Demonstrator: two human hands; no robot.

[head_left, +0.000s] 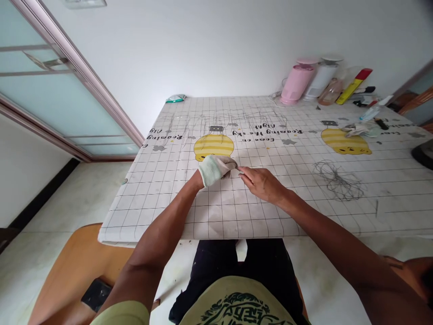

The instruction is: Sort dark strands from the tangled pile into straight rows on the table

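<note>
My left hand point(218, 169) wears a pale white-green work glove, its fingers closed in a pinch above the table near a printed yellow balloon figure. Fingertip to fingertip with it, my bare right hand point(262, 183) is also pinched. Whatever sits between the fingers is too small to make out. To the right of my hands lies a loose tangle of thin dark wire point(338, 183). Thin dark strands point(243, 118) are strewn across the cloth beyond my hands.
A checked white tablecloth point(152, 212) covers the table. Along the wall stand a pink cylindrical device point(297, 85), a white one point(321, 79), a bottle point(330, 92) and a yellow-red tube point(353, 86). A crumpled glove point(363, 129) lies right; a wooden stool point(71, 271) is below left.
</note>
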